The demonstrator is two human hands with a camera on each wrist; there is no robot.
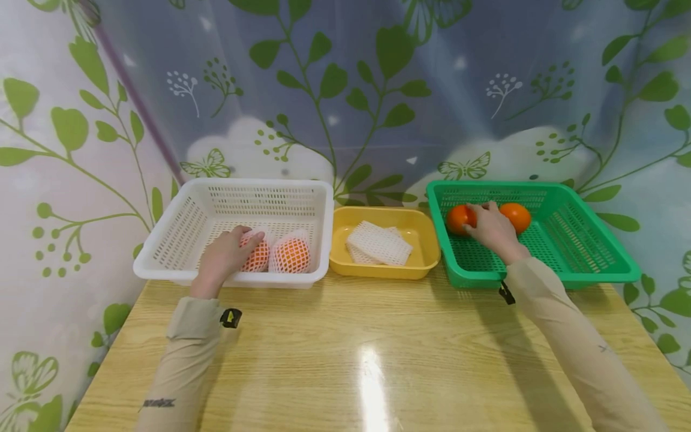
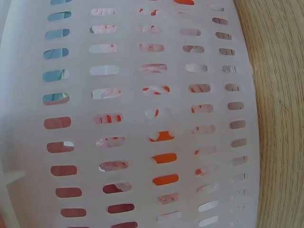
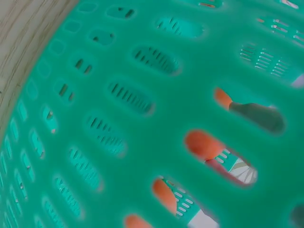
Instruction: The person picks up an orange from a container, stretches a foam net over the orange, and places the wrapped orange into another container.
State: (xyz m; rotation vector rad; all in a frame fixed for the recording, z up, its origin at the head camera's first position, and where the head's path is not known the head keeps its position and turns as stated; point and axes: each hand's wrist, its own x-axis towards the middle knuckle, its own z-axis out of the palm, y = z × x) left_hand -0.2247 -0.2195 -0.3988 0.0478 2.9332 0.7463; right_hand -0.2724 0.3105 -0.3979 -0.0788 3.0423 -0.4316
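Observation:
My left hand (image 1: 224, 255) reaches over the front rim of the white basket (image 1: 232, 277) and grips an orange in a pink-white foam net (image 1: 256, 257). A second net-wrapped orange (image 1: 291, 253) sits just to its right. Inside the green basket (image 1: 545, 277), my right hand (image 1: 493, 231) holds the right side of a bare orange (image 1: 459, 219) with thumb and fingers. Another bare orange (image 1: 516, 217) lies behind that hand, to its right. Both wrist views look through slotted basket walls, which partly hide the fingers; orange skin (image 2: 165, 158) shows through the white one.
Between the baskets stands a yellow tray (image 1: 385, 273) with white foam nets (image 1: 379, 243) lying flat in it. All three containers stand along the back of a wooden table (image 1: 324, 336). A leaf-patterned curtain (image 1: 378, 120) hangs behind them.

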